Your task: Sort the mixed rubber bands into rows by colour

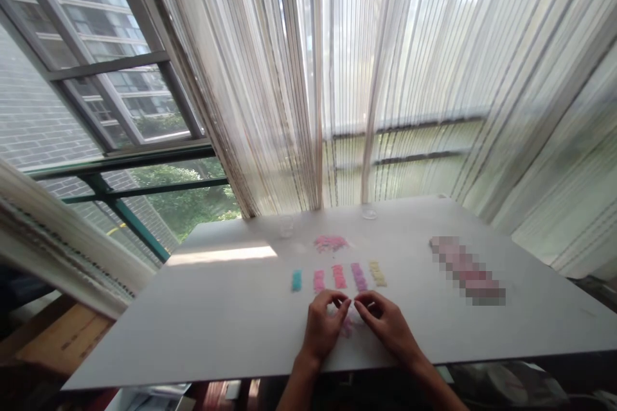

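And here, low over the white table (231, 327), the left hand (322, 324) and the right hand (385, 322) are meeting almost tip to tip, a narrow gap showing between them. A loose scatter of pinkish pieces (346, 329) is lying right between and below them, partly hidden by the fingers. Both hands are curling inward, wrists low and apart, forearms rising from the near edge and converging. Each thumb is closing in toward its forefinger in a narrow pinch; whether anything is sitting in either pinch, one cannot tell. Just beyond the knuckles, five little groups are lining up from left to right: teal (296, 280), pink (319, 280), coral (339, 277), purple (358, 276) and pale yellow (378, 273). Farther out, a pink heap (330, 243) is spreading, with a clear round item (369, 213) resting near the far edge.
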A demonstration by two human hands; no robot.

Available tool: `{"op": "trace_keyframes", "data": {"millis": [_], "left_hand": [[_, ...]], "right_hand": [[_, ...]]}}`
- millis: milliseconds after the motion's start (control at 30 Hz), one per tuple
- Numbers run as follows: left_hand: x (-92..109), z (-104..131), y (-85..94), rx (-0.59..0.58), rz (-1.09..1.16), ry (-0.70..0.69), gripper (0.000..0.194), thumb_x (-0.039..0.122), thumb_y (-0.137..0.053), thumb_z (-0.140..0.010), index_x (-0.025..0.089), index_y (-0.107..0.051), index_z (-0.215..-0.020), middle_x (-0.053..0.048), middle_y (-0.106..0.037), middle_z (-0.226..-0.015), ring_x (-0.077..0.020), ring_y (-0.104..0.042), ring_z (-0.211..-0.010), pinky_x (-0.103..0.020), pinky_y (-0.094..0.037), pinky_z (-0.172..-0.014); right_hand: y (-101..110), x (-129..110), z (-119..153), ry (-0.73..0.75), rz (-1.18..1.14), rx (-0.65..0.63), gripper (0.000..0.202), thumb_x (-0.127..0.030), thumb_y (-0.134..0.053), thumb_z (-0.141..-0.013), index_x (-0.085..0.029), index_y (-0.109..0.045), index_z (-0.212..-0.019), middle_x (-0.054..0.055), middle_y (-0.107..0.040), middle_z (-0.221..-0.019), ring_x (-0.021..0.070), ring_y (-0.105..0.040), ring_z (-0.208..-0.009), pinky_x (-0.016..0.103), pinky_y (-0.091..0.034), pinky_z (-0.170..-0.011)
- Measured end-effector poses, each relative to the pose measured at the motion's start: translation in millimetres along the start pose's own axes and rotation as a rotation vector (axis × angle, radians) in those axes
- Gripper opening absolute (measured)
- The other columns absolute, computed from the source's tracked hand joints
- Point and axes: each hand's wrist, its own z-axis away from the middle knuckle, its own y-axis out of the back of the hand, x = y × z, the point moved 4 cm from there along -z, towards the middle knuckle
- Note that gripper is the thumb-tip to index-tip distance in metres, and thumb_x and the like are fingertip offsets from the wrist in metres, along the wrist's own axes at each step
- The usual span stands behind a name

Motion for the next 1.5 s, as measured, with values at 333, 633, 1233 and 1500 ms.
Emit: {"op": "trace_keyframes", "data": {"millis": [333,633,1233,1500], "left_hand": [[-6.7,-3.2,24.0,-0.131,0.019,-0.015,0.015,0.031,-0.071,-0.086,0.021,-0.075,-0.096,-0.004,-0.076,-0.087,-0.0164,-0.068,-0.072,-0.027,-0.055,-0.068],[-7.3,4.0,16.8,-0.175,0.024,-0.061,0.015,0.027,-0.073,-0.083,0.021,-0.074,-0.097,-0.005,-0.076,-0.092,-0.0166,-0.069,-0.076,-0.027,-0.057,-0.072],[-8.8,-17.1,28.8,0.055,-0.128,0.010,0.032,0.046,-0.061,-0.093,0.020,-0.079,-0.089,-0.004,-0.071,-0.079,-0.0134,-0.054,-0.057,-0.025,-0.049,-0.059],[-13.1,-32.1,28.4,0.030,-0.139,0.020,0.028,0.044,-0.062,-0.091,0.023,-0.080,-0.088,-0.003,-0.070,-0.079,-0.0137,-0.056,-0.061,-0.025,-0.048,-0.063]], "right_hand": [[-4.9,-7.1,-1.9,0.064,0.013,-0.021,0.025,-0.043,-0.063,-0.088,-0.019,-0.072,-0.090,0.004,-0.074,-0.085,0.0179,-0.065,-0.070,0.028,-0.053,-0.066],[-6.6,-0.6,-2.3,0.049,0.035,-0.005,0.027,-0.044,-0.063,-0.087,-0.019,-0.072,-0.090,0.004,-0.073,-0.081,0.0167,-0.063,-0.064,0.027,-0.051,-0.061],[-6.1,-5.1,-1.8,0.073,0.069,-0.012,0.027,-0.044,-0.060,-0.090,-0.019,-0.071,-0.088,0.004,-0.072,-0.079,0.0169,-0.063,-0.063,0.027,-0.051,-0.062],[-4.6,-7.0,-2.1,0.067,0.057,-0.014,0.031,-0.047,-0.059,-0.091,-0.019,-0.072,-0.087,0.004,-0.073,-0.081,0.0175,-0.065,-0.067,0.028,-0.053,-0.065]]}}
